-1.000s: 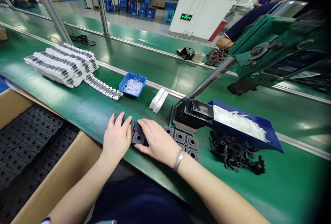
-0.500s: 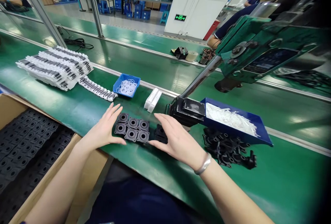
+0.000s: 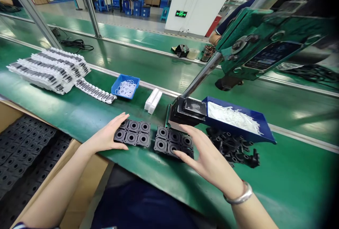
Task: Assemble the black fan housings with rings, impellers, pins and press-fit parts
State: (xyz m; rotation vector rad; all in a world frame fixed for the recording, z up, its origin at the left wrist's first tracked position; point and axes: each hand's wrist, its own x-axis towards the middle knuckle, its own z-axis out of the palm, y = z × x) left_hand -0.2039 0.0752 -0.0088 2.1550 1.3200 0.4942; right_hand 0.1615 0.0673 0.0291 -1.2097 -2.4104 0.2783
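Two blocks of square black parts with round holes lie on the green bench, a narrow gap between them. My left hand (image 3: 108,133), fingers apart, rests against the left end of the left block (image 3: 131,138). Over the right end of the right block (image 3: 161,145) is my right hand (image 3: 203,151), its thumb and fingers spread around that end. Whether the right fingertips press on the parts is hard to see. Behind the blocks stand a small white block (image 3: 153,101) and a blue tray (image 3: 134,93) of white rings.
A green press (image 3: 238,42) with a black base (image 3: 188,110) leans over the right side. Beside it are a blue bin (image 3: 268,133) of white strips and black parts (image 3: 233,148). White-and-grey strips (image 3: 50,68) lie left, above a carton (image 3: 62,158) of black parts.
My right hand has moved right, and the right block now shows apart from the left one. My left hand has come up against the left block. The view has shifted slightly.
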